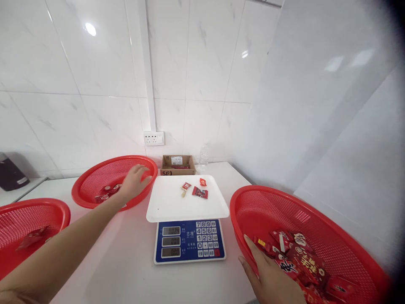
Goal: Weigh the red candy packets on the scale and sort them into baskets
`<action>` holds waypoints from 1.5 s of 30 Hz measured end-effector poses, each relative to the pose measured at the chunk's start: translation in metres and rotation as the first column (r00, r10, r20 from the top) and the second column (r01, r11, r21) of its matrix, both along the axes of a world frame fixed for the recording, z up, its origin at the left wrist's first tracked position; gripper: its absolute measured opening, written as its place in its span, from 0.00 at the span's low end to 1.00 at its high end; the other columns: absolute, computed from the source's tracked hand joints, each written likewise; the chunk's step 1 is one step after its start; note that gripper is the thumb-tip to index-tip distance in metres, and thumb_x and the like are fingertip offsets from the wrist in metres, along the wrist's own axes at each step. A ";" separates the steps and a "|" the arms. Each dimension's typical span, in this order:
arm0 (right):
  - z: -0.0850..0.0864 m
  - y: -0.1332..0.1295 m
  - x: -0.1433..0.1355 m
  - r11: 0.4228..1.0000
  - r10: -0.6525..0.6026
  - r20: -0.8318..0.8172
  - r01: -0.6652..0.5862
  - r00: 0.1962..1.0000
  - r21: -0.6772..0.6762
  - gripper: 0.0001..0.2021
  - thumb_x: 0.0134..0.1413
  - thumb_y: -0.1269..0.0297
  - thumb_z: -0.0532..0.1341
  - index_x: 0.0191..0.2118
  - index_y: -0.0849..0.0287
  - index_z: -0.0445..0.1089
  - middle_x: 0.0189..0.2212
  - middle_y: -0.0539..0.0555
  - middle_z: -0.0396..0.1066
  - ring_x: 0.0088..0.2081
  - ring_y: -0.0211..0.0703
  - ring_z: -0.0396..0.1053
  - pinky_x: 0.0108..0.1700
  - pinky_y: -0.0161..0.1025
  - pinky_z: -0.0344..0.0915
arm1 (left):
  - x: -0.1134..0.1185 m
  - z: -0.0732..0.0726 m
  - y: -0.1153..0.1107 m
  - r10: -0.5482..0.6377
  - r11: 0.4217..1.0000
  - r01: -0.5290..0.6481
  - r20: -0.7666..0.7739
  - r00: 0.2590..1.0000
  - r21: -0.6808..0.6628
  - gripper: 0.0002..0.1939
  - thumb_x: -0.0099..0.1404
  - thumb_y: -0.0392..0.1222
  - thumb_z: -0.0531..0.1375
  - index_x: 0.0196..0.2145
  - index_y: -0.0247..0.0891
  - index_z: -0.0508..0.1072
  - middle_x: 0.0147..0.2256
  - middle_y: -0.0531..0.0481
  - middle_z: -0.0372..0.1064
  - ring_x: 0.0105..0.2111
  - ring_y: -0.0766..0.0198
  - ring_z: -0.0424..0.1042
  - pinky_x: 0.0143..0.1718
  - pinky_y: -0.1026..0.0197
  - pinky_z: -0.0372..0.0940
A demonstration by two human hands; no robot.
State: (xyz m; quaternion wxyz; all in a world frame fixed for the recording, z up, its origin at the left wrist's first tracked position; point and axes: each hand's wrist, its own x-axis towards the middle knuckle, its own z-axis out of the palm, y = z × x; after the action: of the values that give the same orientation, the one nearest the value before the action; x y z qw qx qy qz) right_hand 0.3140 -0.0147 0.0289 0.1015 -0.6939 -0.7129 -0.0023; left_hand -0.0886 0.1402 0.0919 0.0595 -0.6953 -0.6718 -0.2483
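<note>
My left hand [136, 182] is over the right part of the back left red basket [91, 172], fingers apart and nothing in them. Red packets [107, 192] lie in that basket, beside my wrist. At the near left rim of the right red basket [268, 195] is my right hand [268, 270], thumb and fingers spread, close to the red snack packets [303, 257] inside. Between the baskets stands a scale with a white tray [171, 207] and a blue keypad panel [190, 240]. Several small wrapped pieces, one a dark red packet [200, 192], lie on the tray.
Behind the scale are a small cardboard box [178, 171] and a clear plastic bottle [204, 155], near the tiled wall. Another red basket [60, 207] with a packet stands at the left edge. A dark object [11, 173] lies at the far left.
</note>
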 end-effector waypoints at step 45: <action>-0.004 -0.004 -0.003 0.993 0.010 0.056 -0.017 0.998 0.119 0.23 0.61 0.56 0.44 0.57 0.56 0.62 0.48 0.56 0.72 0.43 0.47 0.72 0.39 0.41 0.71 | -0.031 0.023 -0.014 0.101 0.986 -0.120 -0.155 0.983 -0.113 0.20 0.65 0.51 0.45 0.40 0.34 0.67 0.40 0.39 0.70 0.42 0.50 0.68 0.44 0.49 0.61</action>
State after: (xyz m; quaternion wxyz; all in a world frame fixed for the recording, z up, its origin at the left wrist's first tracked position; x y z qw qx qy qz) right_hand 0.3108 -0.0188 0.0251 0.1233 -0.6815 -0.7186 -0.0635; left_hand -0.1196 0.1265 0.1149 0.0807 -0.6758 -0.7170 -0.1507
